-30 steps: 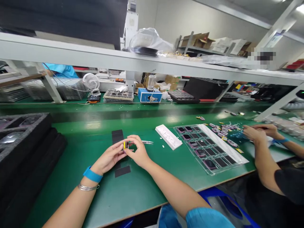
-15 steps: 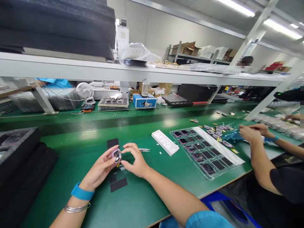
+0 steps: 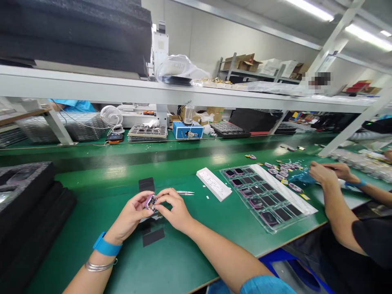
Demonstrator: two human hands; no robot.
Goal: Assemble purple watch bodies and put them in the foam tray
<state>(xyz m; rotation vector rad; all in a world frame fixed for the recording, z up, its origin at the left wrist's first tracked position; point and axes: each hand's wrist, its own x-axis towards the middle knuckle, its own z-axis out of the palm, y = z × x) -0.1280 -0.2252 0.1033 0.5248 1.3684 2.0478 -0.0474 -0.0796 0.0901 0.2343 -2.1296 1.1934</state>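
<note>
A small purple-rimmed watch case [image 3: 150,201], open with electronics showing inside, sits between my two hands above the green bench. My left hand [image 3: 132,212] holds it by the rim between thumb and fingers. At the case's right edge, the thumb and fingertips of my right hand [image 3: 174,208] are pinched together against it; any small part between them is hidden. Below my hands lie black rectangular pads [image 3: 153,237], and another dark pad [image 3: 146,184] is just beyond. Tweezers [image 3: 185,193] rest behind my right hand.
A white block [image 3: 213,184] with small marks lies right of my hands. Beside it, a clear tray [image 3: 249,206] holds purple-framed watch parts. Several loose cases [image 3: 280,169] lie near a co-worker's hands [image 3: 324,173]. Black foam [image 3: 33,220] is stacked at left, below a shelf [image 3: 199,92].
My right hand's thumb and fingers have closed from a spread pose onto the watch case's edge. The case is turned slightly in my left hand.
</note>
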